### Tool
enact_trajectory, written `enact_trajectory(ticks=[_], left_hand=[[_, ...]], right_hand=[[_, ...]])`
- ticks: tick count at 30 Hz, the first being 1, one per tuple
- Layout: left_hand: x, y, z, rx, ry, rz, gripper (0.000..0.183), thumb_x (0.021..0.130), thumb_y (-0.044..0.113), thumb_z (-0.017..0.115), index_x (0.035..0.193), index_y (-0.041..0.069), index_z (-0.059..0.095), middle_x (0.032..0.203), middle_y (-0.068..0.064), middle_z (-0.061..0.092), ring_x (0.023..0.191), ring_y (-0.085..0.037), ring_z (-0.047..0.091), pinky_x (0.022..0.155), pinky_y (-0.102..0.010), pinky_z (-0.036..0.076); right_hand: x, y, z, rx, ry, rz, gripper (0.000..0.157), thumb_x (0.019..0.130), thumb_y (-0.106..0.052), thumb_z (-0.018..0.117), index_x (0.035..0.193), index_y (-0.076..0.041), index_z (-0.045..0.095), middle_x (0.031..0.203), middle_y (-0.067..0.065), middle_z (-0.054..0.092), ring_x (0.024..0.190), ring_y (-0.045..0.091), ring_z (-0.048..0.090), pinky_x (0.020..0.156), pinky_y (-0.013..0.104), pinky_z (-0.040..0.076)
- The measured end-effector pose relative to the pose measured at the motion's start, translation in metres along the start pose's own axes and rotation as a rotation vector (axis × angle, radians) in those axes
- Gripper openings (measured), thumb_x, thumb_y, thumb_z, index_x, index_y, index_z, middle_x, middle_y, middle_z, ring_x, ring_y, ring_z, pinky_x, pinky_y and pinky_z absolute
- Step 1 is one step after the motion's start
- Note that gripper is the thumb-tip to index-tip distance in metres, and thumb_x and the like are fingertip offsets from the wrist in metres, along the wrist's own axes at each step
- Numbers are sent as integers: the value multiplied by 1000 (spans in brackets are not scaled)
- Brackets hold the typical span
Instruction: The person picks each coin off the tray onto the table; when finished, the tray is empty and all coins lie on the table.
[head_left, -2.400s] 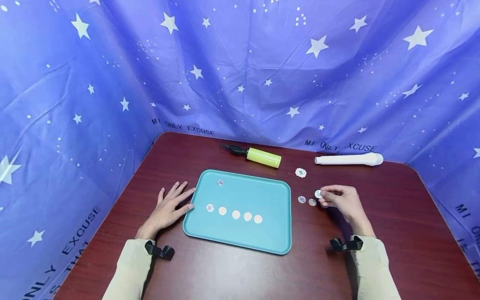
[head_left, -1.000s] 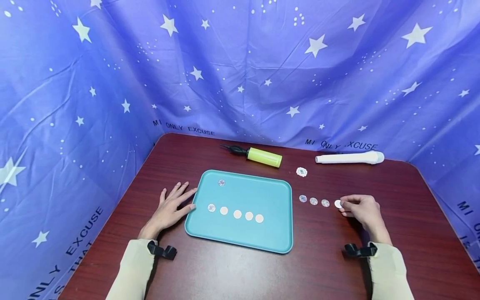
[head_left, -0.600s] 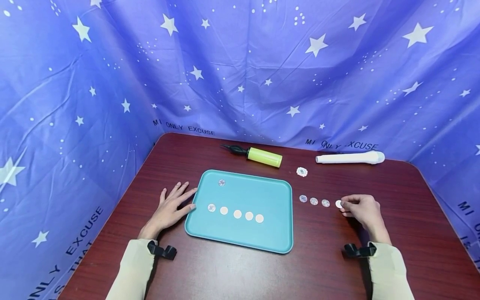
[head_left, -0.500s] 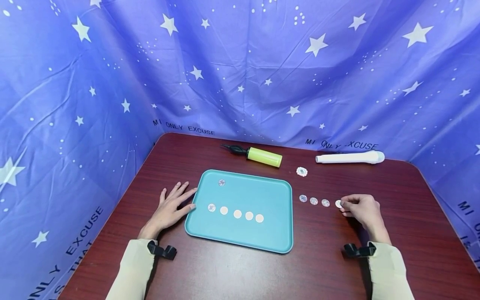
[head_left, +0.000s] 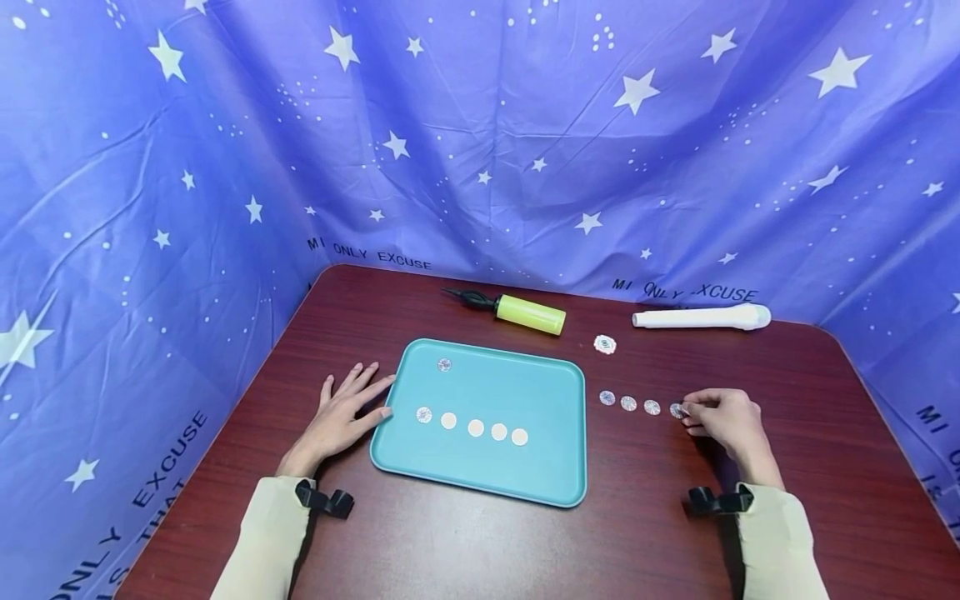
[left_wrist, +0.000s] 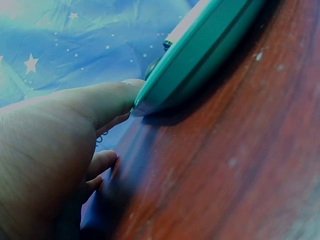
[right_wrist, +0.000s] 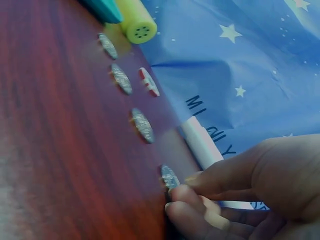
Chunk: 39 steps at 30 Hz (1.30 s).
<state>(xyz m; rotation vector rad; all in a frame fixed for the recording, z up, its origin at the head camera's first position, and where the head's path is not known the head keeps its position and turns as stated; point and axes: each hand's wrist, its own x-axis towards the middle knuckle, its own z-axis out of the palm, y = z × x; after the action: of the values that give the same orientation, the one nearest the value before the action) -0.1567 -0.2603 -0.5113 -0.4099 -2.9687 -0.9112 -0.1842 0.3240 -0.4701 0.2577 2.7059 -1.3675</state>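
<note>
My right hand point(head_left: 723, 421) pinches a small silvery, patterned round disc point(right_wrist: 169, 176) between thumb and fingers, low over the wooden table. That disc is at the right end of a row; to its left lie three similar patterned discs point(head_left: 629, 403). My left hand point(head_left: 341, 421) is spread on the table, its thumb and index finger touching the left rim of a teal tray point(head_left: 480, 490). In the tray, a line of several discs point(head_left: 476, 427) runs across the middle, mostly plain pale side up. A single patterned disc point(head_left: 445, 365) sits near the tray's back left corner.
A yellow-green hand pump point(head_left: 530, 315) with a black nozzle lies behind the tray. A white wand-like stick point(head_left: 701, 317) lies at the back right, near a scallop-edged white chip point(head_left: 605, 344). Blue starry curtains point(head_left: 495, 125) enclose the table's back and sides.
My right hand has moved right with the disc, from above the row to its right end. The disc's visible face has turned from bright white to patterned. The left hand stays at the tray.
</note>
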Motion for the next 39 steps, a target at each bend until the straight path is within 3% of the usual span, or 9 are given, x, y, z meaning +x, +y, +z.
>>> enact_trajectory(ticks=[5,14,19,26,33,39], left_hand=[[0,1,0,-2,0,0,58,95,43,64,149,28,50,164,-15,33,155,-43,18,117,-73,-4],[0,1,0,-2,1,3,58,95,43,64,149,28,50,163,-15,33,155,-44,18,116,-74,-4],[0,2,0,-7,2,5,58,95,43,64,149,28,50,164,-15,34,155,-43,18,117,-74,-4],[-1,1,0,-3,3,5,57,95,43,64,149,28,50,163,-15,34,155,-44,18,116,-74,-4],[0,1,-1,-1,9,9,57,96,43,64,149,28,50,163,-15,34,155,-44,19,116,-74,-4],[-1,2,-1,-1,8,12,57,96,43,64,149,28,50,163,-15,34,155,-44,19,116,-74,-3]], right_hand=[[1,-9,-4,27,21,-7,29,97,-4,57,114,19,64,82,7,74,63,-2,68,61,28,61],[7,-44,4,61,14,-85,31,97,-6,59,116,19,63,90,18,75,63,-1,69,62,30,62],[12,-69,18,51,-10,-124,31,96,-8,61,115,16,65,95,27,74,63,-1,69,60,29,61],[15,-102,39,61,-59,-183,29,94,-8,64,112,14,67,95,29,74,63,5,71,59,29,61],[20,-132,68,60,-120,-227,27,94,-10,64,112,10,68,100,31,73,72,23,76,61,31,62],[21,-149,95,44,-181,-216,27,93,-11,66,112,8,70,98,30,74,80,36,76,65,41,63]])
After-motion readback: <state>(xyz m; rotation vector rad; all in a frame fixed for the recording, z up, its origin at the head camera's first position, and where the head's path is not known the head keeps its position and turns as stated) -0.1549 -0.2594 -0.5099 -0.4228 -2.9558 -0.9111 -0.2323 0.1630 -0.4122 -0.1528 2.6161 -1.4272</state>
